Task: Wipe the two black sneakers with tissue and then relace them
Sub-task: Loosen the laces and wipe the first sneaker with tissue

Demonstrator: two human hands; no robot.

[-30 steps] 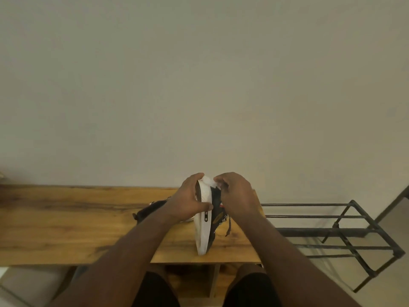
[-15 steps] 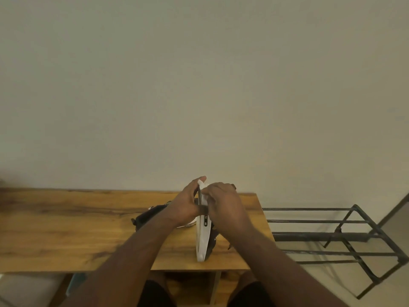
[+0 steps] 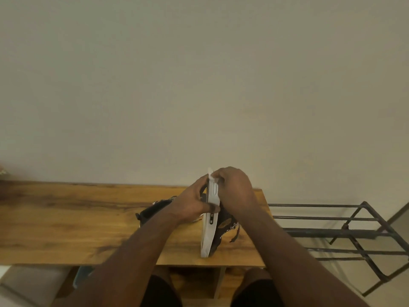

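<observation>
Currently two hands on one sneaker (image 3: 210, 227), held on edge with its white sole facing left and its heel end resting on the table (image 3: 66, 229) near the front edge. Left hand (image 3: 190, 207) wrapped round the upper part of the shoe from the left, thumb laid across the white sole: grip clamped on the sneaker. Right hand (image 3: 234, 191) curled over the toe end from the right, fingertips pinching a white tissue (image 3: 210, 173) against the top of the sole; only a small corner of tissue shows above the fingers. Black upper visible to the right of the sole, with speckled trim and one loose lace end (image 3: 235, 234) hanging down toward the table top.

Second sneaker (image 3: 152, 210), black, lying on the table just behind and left of the left wrist, largely hidden by the forearm; cannot tell whether laced. Count: two sneakers, one tissue seen.

Table: one wooden slab with dark grain streaks, set against a plain wall (image 3: 199, 85). Right of the table, standing apart from it, one dark metal rack (image 3: 345, 231) of thin bars. Under the front edge, a wooden support and both knees in dark shorts. Blurred pale object at the far left edge of the table, not identifiable.
</observation>
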